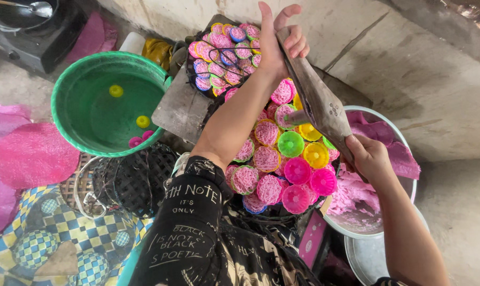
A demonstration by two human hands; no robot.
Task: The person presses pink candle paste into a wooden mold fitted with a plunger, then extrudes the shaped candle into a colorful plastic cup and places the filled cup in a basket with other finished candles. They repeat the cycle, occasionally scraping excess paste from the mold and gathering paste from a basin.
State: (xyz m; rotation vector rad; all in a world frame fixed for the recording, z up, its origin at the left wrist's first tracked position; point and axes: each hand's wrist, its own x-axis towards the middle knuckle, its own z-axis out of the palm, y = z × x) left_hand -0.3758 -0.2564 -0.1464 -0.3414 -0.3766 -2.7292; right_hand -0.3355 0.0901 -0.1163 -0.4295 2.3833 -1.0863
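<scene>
Dough could be dripped past the moulds (290, 159) below, since the wooden press (316, 98) was gripped tilted by both hands: left hand (279, 39), right hand (369, 159).

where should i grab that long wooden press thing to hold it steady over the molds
Grip the wooden press at its two ends, as both hands do now: the left hand wraps the far upper end, the right hand the near lower end. It is long, flat and tilted, with the nozzle at mid-length above the small moulds, so coming from the ends probably leaves the middle free.
</scene>
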